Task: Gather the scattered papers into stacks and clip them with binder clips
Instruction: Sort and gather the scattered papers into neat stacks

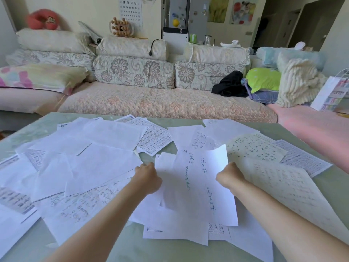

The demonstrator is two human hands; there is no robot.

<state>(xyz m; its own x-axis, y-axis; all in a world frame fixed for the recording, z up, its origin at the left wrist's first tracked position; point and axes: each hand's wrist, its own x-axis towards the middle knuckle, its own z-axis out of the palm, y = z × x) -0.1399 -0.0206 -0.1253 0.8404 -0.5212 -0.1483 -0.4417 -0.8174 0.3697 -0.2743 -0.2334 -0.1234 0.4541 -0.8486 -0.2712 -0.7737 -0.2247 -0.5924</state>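
Several white paper sheets lie scattered and overlapping over a pale green table point(120, 248). Some are blank, some carry handwriting or printed grids. In the middle, a small bundle of sheets with handwritten lines point(196, 186) is lifted slightly off the pile. My left hand point(148, 177) grips its left edge and my right hand point(229, 176) grips its right edge, both with fingers closed on the paper. Blank sheets point(98, 163) spread to the left, written sheets point(264, 178) to the right. No binder clip is visible.
A floral sofa point(154, 103) runs along the table's far edge, loaded with cushions, black clothing point(229, 84), a green pillow point(264, 78) and a cream blanket point(298, 82). A white bag point(330, 95) stands at the right. Bare table surface shows along the near edge.
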